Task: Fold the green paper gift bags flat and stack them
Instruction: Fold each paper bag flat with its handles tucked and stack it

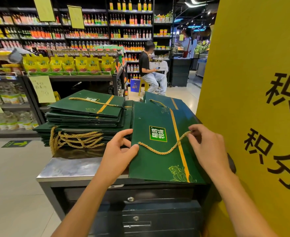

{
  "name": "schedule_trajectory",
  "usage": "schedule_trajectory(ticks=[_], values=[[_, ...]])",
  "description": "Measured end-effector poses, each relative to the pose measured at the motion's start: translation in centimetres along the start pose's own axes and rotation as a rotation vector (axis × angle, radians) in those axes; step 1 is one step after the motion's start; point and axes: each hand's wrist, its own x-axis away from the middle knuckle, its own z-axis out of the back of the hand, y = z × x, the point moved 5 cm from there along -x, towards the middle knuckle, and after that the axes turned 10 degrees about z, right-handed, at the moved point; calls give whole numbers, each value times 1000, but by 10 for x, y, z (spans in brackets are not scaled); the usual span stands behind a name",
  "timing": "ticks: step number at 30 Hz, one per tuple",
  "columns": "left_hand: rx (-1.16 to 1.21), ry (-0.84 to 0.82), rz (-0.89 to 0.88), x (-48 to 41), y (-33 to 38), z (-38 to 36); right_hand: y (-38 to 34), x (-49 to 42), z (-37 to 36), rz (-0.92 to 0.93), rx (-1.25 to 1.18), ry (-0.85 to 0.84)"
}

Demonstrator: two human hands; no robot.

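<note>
A flattened green gift bag (pixel 157 161) with a gold stripe and a gold rope handle (pixel 164 149) lies on top of a pile at the right of the metal counter (pixel 69 168). My left hand (pixel 118 153) pinches its left edge near the handle's end. At the bag's right edge, my right hand (pixel 207 147) has its fingers curled on the other end of the rope. To the left stands a tall stack of flat green bags (pixel 87 115), their rope handles hanging over the front.
A yellow signboard (pixel 253 100) with black characters stands close on the right. A dark cabinet with locks (pixel 132 206) sits under the counter. Shelves of bottles and yellow pouches (pixel 69 64) fill the back. One person sits on a stool (pixel 151 71) behind; another stands farther back.
</note>
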Motion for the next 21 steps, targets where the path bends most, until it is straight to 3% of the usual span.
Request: schedule_trajectory(ticks=[4, 9, 18, 21], values=[[-15, -34, 13, -1, -1, -2, -18, -16, -15, 50, -152, -6], [-64, -90, 21, -1, -1, -6, -29, -37, -47, -112, -508, -161], [-113, -301, 87, 3, 0, -16, -28, -39, -63, -215, -747, -206], [-122, -296, 82, 3, 0, -17, -24, -25, -63, -259, -834, -184]])
